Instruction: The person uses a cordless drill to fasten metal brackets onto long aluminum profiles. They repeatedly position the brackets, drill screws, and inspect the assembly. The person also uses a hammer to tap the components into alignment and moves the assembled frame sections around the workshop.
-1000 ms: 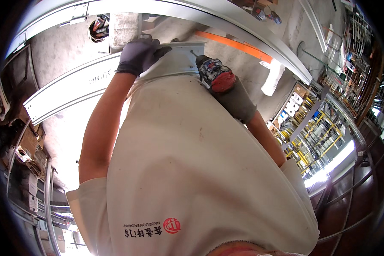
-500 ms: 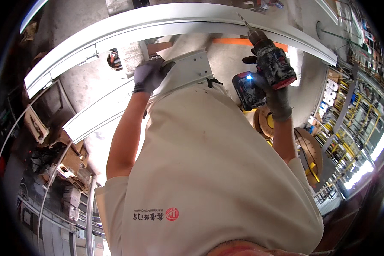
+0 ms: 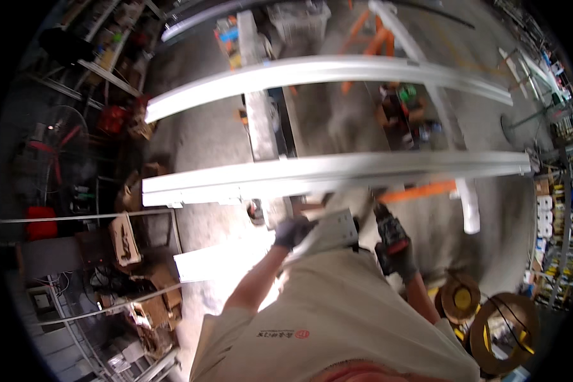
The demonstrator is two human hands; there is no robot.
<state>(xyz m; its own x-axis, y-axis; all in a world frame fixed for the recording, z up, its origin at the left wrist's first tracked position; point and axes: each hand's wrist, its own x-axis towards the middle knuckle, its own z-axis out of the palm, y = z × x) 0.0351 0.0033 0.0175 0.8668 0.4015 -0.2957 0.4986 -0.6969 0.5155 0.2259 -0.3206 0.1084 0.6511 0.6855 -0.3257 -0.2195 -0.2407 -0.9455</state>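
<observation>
My right hand (image 3: pixel 398 259), in a dark glove, is closed round the handle of a black and red cordless drill (image 3: pixel 391 230). The drill's chuck points away from me, near an orange bar; the bit is too blurred to make out. In front of my waist lies a short white metal profile (image 3: pixel 331 233) with small holes at its right end. My gloved left hand (image 3: pixel 293 233) grips its far edge, while its left part glares in bright light. Beyond both hands a long white profile (image 3: pixel 337 172) runs crosswise.
A second long white profile (image 3: pixel 325 71) lies farther off, across padded supports (image 3: pixel 261 127) with orange legs (image 3: pixel 379 38). Cardboard boxes (image 3: pixel 156 312) and a fan (image 3: pixel 57 149) stand at left. Brown reels (image 3: pixel 503 331) sit near right, and a grey crate (image 3: pixel 299 22) at the back.
My view has tilted up, bringing the far profile, crate and fan into sight. My left hand still holds the short profile, and my right hand still holds the drill.
</observation>
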